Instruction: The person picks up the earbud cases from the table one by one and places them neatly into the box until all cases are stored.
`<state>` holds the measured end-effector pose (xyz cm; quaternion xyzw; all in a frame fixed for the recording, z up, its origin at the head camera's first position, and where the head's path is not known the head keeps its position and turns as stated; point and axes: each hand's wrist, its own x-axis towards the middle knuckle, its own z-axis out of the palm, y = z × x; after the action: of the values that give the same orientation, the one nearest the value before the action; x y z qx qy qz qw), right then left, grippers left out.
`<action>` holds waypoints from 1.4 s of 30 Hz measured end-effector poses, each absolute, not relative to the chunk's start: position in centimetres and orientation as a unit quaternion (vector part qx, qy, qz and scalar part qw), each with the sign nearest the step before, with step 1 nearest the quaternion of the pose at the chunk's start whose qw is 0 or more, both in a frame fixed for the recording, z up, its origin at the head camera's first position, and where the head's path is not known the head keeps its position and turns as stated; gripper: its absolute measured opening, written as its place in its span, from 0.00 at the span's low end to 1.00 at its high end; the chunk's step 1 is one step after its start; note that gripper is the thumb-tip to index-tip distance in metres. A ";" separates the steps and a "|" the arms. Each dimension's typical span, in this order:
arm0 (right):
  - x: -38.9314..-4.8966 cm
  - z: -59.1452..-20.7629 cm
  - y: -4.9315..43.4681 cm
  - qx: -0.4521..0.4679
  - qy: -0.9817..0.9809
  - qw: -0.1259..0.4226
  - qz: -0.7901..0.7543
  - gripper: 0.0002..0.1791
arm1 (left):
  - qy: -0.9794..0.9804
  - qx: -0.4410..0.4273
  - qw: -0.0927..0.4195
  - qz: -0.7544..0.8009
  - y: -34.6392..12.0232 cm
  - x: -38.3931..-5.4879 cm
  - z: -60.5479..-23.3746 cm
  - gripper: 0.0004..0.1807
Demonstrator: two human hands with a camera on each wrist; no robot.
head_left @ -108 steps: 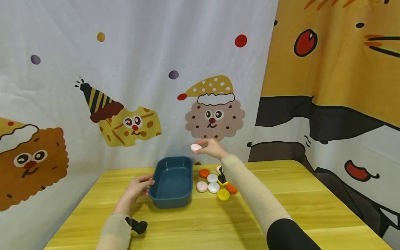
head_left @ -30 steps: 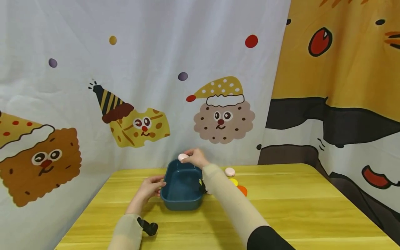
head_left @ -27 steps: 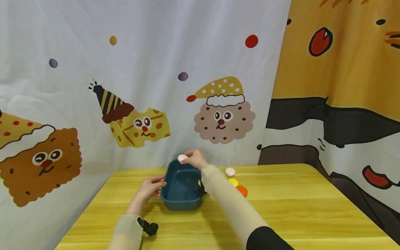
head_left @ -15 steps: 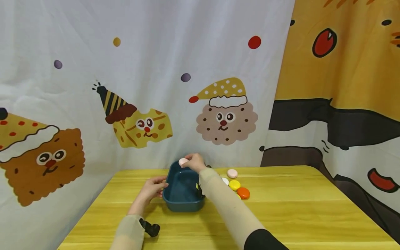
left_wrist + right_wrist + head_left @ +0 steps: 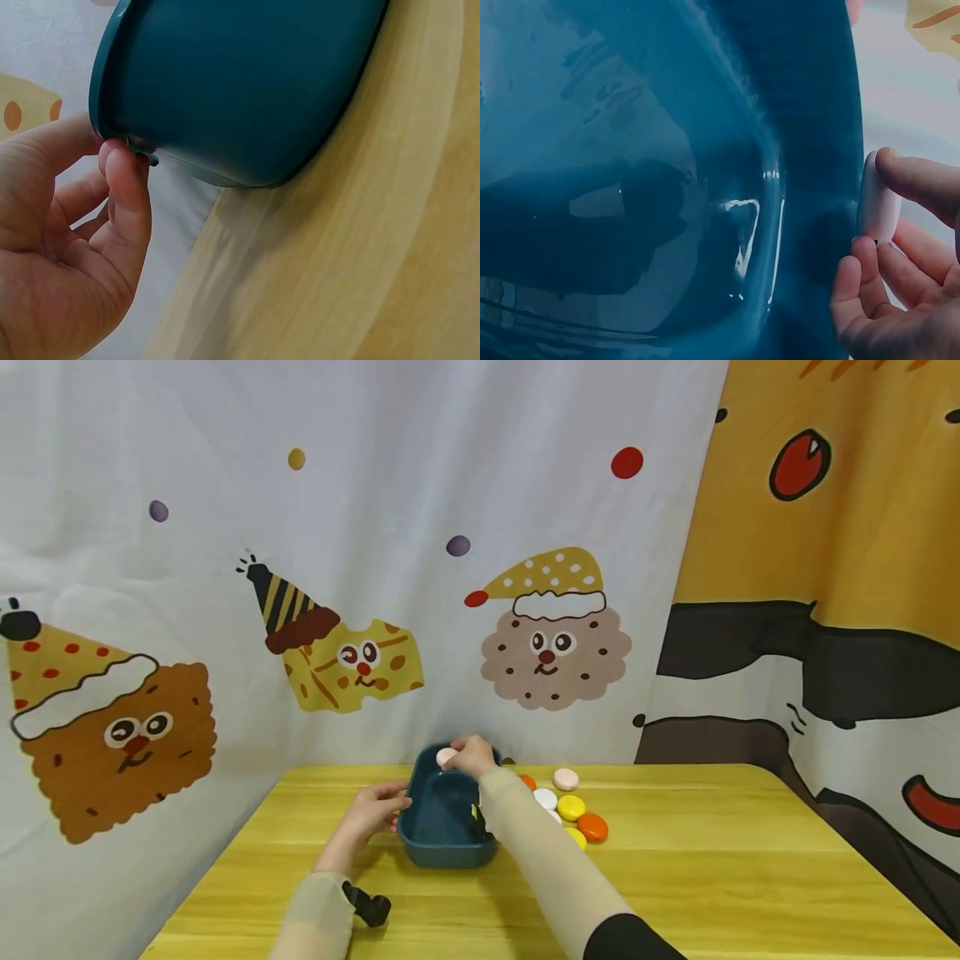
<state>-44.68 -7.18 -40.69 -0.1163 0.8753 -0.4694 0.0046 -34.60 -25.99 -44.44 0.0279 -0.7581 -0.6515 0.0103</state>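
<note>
A deep blue rectangular dish [image 5: 450,857] stands on the wooden table. My left hand [image 5: 370,814] grips its left edge; in the left wrist view, thumb and fingers of that hand [image 5: 82,240] pinch the rim. Between the fingertips of my right hand [image 5: 476,757] is a smooth, round, pale pink disc [image 5: 446,757], low over the dish's far end. Seen edge-on in the right wrist view, the disc [image 5: 881,199] is thick with rounded sides, and the inside of the dish [image 5: 810,97] shows glossy reflections. My right sleeve hides part of the dish's right side.
Right of the dish lie several similar discs: a pink one [image 5: 566,779] at the back, a white one [image 5: 545,799], a yellow one [image 5: 572,808] and an orange one [image 5: 592,827]. My right forearm partly covers the group. A cartoon-printed curtain [image 5: 420,468] hangs behind the table.
My right hand has carried the pink disc left and down, from above the table's back edge to the dish's far end. The left hand keeps its grip on the rim. The view has swung slightly left.
</note>
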 end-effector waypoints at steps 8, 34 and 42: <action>-44.9 -41.4 -7.2 -0.115 0.885 0.000 -0.451 0.25 | -0.761 0.033 0.011 -0.648 -25.7 -34.5 -44.5 0.25; -44.6 -40.5 -5.7 -0.137 0.883 0.065 -0.445 0.22 | -0.755 0.023 0.000 -0.655 -25.4 -34.7 -44.7 0.25; -45.3 -37.6 -3.6 -0.170 0.857 0.082 -0.479 0.25 | -0.760 0.026 0.003 -0.649 -26.0 -34.5 -44.6 0.25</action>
<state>-45.32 -3.57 -37.58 -0.1700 0.8574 -0.4787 0.0822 -34.53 -25.99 -44.60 0.0255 -0.7601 -0.6493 0.0034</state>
